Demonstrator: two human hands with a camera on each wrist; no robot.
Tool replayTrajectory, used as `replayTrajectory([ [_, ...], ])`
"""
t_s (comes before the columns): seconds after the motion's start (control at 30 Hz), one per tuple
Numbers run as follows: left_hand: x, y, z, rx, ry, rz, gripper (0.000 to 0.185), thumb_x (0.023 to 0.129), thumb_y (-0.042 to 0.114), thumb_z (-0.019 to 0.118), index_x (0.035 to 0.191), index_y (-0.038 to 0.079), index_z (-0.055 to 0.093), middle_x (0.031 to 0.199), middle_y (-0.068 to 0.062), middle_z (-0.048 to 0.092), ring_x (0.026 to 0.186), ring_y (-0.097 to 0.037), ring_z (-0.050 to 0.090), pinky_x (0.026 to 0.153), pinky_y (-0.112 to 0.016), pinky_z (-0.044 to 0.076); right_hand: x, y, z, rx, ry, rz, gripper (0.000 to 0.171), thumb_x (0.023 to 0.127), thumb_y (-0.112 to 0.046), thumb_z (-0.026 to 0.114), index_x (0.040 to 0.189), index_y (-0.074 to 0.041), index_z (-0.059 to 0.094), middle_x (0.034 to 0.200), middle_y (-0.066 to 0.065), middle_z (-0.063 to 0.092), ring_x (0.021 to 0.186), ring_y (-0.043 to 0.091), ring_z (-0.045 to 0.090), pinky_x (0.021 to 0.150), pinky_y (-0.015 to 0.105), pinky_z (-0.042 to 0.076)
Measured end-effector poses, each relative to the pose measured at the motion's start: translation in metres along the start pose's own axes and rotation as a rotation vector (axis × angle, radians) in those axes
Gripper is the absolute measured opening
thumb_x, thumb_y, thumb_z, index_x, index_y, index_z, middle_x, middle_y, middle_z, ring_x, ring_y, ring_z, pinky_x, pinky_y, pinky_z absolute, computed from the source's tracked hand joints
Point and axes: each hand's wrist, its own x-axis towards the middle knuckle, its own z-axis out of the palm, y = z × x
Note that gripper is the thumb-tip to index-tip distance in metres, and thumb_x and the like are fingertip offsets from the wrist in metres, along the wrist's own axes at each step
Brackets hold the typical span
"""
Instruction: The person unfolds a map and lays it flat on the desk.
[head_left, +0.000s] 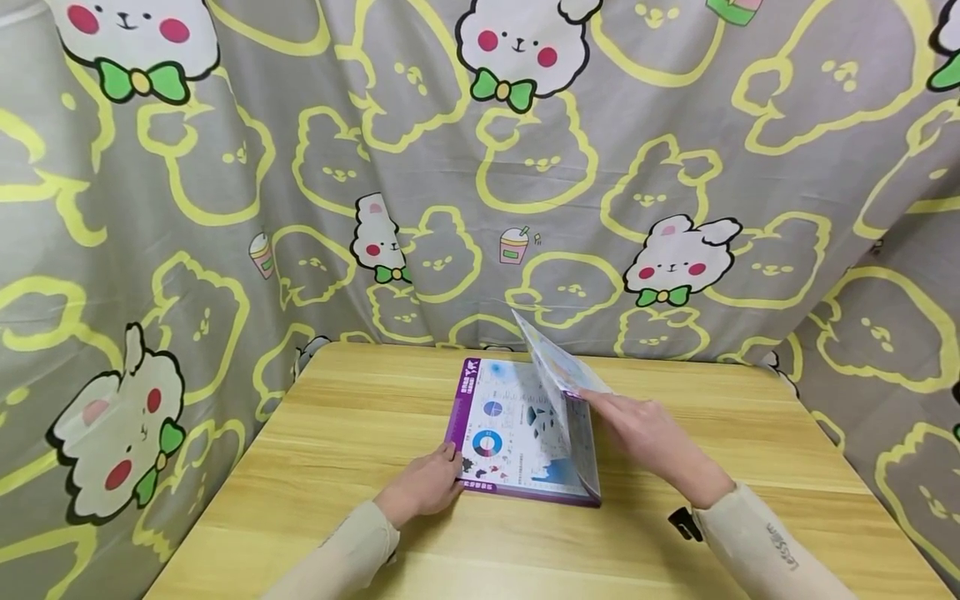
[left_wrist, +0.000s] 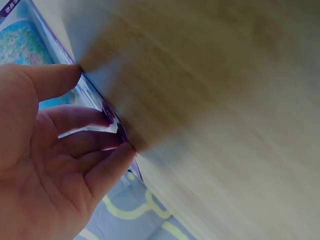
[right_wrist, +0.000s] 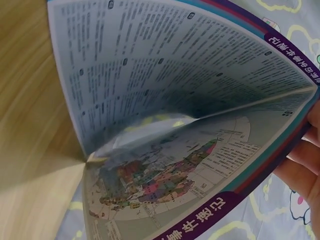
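A folded map sheet (head_left: pixel 510 417) with purple borders, charts and small print lies on the wooden table. My left hand (head_left: pixel 427 483) holds its lower left edge. The left wrist view shows bent fingers (left_wrist: pixel 100 165) and the thumb of that hand at the edge. With my right hand (head_left: pixel 637 421) I grip the border of a raised leaf (head_left: pixel 558 358), which stands tilted over the sheet's right part. Between the spread leaves in the right wrist view appear a multicoloured map (right_wrist: pixel 160 175) and a page of text columns (right_wrist: pixel 135 60). Part of the right hand is cut off there.
The pale wooden table (head_left: pixel 315 433) reaches out on both sides of the sheet. Behind and beside it hangs a grey curtain (head_left: pixel 435 167) with rabbit figures and yellow outlines. A small black object (head_left: pixel 684 525) sits at the right sleeve's cuff.
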Motion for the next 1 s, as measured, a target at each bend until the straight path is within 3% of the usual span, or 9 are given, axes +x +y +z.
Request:
replayTrajectory([
  [0.13, -0.002, -0.002, -0.002, -0.014, -0.003, -0.011, 0.048, 0.094, 0.026, 0.057, 0.127, -0.009, 0.053, 0.135, -0.028, 0.047, 0.127, -0.04, 0.043, 0.101, -0.045, 0.04, -0.003, 0.004, -0.004, -0.003, 0.035, -0.003, 0.035, 0.091, -0.003, 0.049, 0.124, 0.001, 0.057, 0.101, 0.016, 0.069, 0.079, 0.028, 0.069, 0.057, 0.038, 0.057],
  [0.27, -0.005, -0.004, -0.001, -0.037, -0.002, -0.029, 0.048, 0.094, 0.026, 0.057, 0.127, -0.009, 0.053, 0.134, -0.029, 0.046, 0.127, -0.041, 0.042, 0.101, -0.047, 0.04, -0.007, 0.007, -0.007, -0.03, 0.073, -0.011, 0.045, 0.101, -0.021, 0.025, 0.124, 0.001, 0.058, 0.097, 0.014, 0.069, 0.077, 0.027, 0.069, 0.055, 0.038, 0.056],
  [0.5, -0.008, -0.011, 0.002, -0.064, 0.01, -0.033, 0.048, 0.093, 0.025, 0.058, 0.125, -0.01, 0.054, 0.134, -0.03, 0.046, 0.127, -0.041, 0.041, 0.102, -0.048, 0.039, -0.013, 0.013, -0.01, -0.051, 0.12, 0.006, 0.038, 0.1, -0.018, 0.034, 0.12, 0.0, 0.06, 0.089, 0.012, 0.069, 0.071, 0.025, 0.069, 0.05, 0.037, 0.054],
  [0.8, -0.013, -0.021, 0.006, -0.084, 0.01, -0.057, 0.049, 0.093, 0.024, 0.059, 0.125, -0.012, 0.053, 0.134, -0.031, 0.045, 0.127, -0.042, 0.041, 0.103, -0.048, 0.037, -0.021, 0.018, -0.013, -0.06, 0.159, 0.025, 0.039, 0.102, -0.021, 0.034, 0.117, 0.0, 0.063, 0.092, 0.011, 0.07, 0.074, 0.026, 0.069, 0.054, 0.038, 0.056],
  [1.0, -0.02, -0.029, 0.006, -0.097, 0.025, -0.074, 0.048, 0.093, 0.023, 0.059, 0.125, -0.013, 0.053, 0.134, -0.032, 0.045, 0.127, -0.043, 0.04, 0.103, -0.048, 0.037, -0.024, 0.021, -0.015, -0.082, 0.217, 0.018, 0.036, 0.101, -0.019, 0.037, 0.116, -0.001, 0.065, 0.088, 0.009, 0.07, 0.07, 0.025, 0.069, 0.049, 0.037, 0.054],
])
